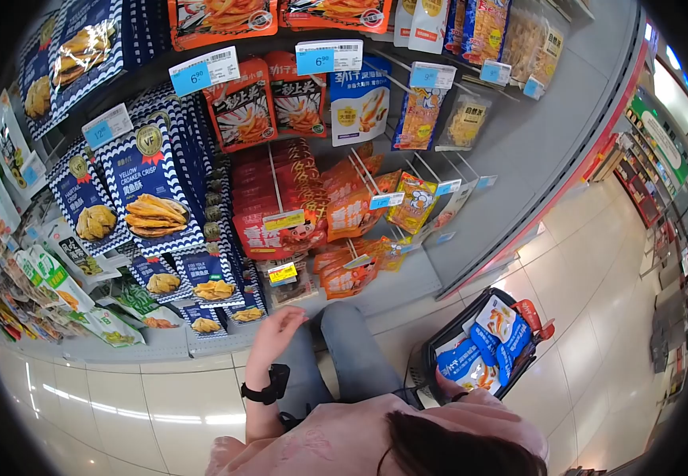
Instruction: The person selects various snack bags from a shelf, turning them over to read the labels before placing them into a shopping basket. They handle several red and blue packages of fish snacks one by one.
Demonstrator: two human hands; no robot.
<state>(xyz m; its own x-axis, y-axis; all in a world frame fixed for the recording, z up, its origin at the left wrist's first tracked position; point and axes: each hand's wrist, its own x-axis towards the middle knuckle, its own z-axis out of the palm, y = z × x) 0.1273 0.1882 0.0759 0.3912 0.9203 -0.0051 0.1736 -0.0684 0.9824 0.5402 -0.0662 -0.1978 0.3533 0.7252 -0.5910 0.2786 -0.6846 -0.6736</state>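
Note:
My left hand [280, 327] hangs above my knees with loosely curled fingers, and I see nothing in it. A black device sits on that wrist. Just beyond it are the lowest hanging packets, including an orange snack packet [348, 276]. At my right side, my right hand [448, 385] reaches into a black shopping basket [457, 317], against a blue-and-white snack packet [469, 366]; its fingers are mostly hidden. Several blue-and-white packets fill the basket, with a red packet [528, 313] at its far corner.
A curved grey shelf display [511, 170] holds hanging snacks: blue fish crisps [153, 190], red packets [276, 198] and a blue-white packet [360, 99]. Metal hooks with price tags [203, 70] stick out toward me. Tiled floor [590, 317] stretches right to another shelf [641, 190].

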